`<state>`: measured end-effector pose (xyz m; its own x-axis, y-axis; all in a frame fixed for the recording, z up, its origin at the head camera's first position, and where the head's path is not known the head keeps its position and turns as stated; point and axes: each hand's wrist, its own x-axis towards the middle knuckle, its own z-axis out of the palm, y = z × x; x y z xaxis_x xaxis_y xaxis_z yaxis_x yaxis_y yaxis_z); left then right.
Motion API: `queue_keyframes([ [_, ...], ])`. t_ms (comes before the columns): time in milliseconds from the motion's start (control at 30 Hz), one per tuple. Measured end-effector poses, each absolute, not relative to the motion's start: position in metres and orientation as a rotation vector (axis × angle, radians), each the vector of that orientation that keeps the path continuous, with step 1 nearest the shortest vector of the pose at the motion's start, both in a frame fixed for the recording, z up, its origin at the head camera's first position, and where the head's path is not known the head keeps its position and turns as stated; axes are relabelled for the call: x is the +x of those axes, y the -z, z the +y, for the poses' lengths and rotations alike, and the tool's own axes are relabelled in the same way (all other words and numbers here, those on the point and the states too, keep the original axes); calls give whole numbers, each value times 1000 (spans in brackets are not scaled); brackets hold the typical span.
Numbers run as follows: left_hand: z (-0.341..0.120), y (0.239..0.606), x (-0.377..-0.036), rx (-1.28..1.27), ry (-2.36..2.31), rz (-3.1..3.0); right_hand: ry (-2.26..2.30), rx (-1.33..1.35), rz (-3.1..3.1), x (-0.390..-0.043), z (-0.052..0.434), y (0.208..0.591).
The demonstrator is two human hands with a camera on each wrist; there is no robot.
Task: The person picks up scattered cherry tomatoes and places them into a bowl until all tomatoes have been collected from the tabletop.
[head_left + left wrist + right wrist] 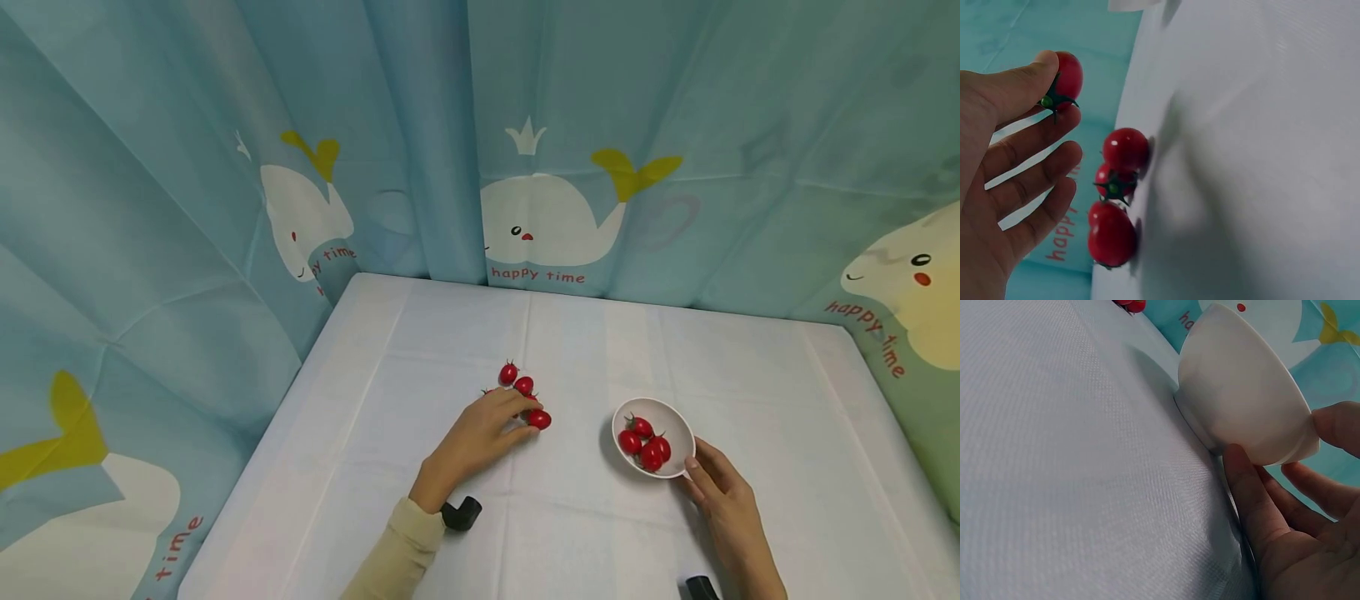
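My left hand (529,422) pinches a red cherry tomato (539,419) between thumb and forefinger, just above the white tablecloth; the left wrist view shows this tomato (1067,76) at the thumb tip (1040,67). Three more loose tomatoes (1125,149) lie on the cloth beside the hand, also seen as a small cluster (517,380) in the head view. To the right stands a white bowl (663,410) with several tomatoes (645,442) inside. My right hand (697,475) holds that bowl (1241,387), thumb (1338,425) on the rim and fingers (1249,487) against its base.
The table (420,350) is covered with a white cloth and boxed in by a blue whale-print curtain (540,208) at the back and both sides. Black wrist mounts (461,512) sit at each forearm.
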<state>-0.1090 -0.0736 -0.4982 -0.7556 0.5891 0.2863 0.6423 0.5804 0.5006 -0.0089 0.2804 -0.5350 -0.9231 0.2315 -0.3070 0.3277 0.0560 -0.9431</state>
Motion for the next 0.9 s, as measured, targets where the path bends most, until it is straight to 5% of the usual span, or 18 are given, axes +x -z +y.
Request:
queue_keyframes([
  [900, -14, 473, -129, -1315, 827, -2721, 1992, 600, 2229, -11, 278, 530],
])
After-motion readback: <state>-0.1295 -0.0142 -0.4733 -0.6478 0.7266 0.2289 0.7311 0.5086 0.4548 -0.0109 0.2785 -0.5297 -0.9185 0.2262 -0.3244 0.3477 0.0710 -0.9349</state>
